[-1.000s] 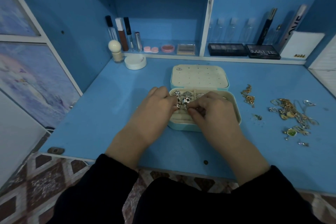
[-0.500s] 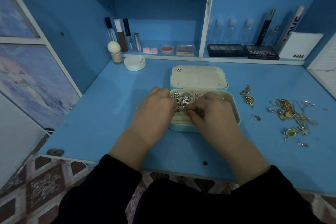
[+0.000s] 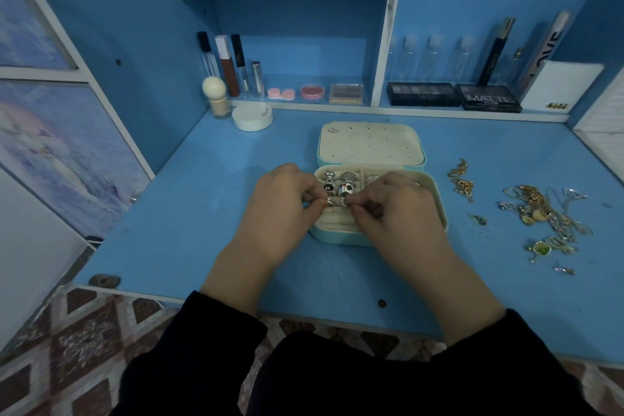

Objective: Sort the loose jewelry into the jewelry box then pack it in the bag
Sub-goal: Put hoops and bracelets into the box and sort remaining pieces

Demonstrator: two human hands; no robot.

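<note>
**blue_desk_lurker:** Only the head view to go on. Anything different from a second ago? Looks frozen to me.

**ringroll_fan:** Pretty much. Both hands have stayed parked over the front of the jewelry box [image 3: 439,203], which sits open in the middle of the bench [image 3: 202,196] with its lid [image 3: 371,145] flat behind it. The left hand [image 3: 280,213] has its fingers [image 3: 312,196] pinching a small silver ring [image 3: 330,202] at the ring rolls. The right hand [image 3: 395,223] has curled fingers [image 3: 363,209] bunched tight right beside it, but I can't tell if they actually hold anything.

**blue_desk_lurker:** So no progress?

**ringroll_fan:** My guess is they're fiddling that one ring into its slot, so the same step as before. The seated rings [image 3: 337,184] behind it haven't budged. The loose jewelry [image 3: 540,213] is tangled well off to the right with a little chain pile [image 3: 462,179] nearer the box, and neither has changed.

**blue_desk_lurker:** And the bag?

**ringroll_fan:** Not in shot. I'd say sorting is early-to-middle at best, and that tangle looks like the slow part.
</note>
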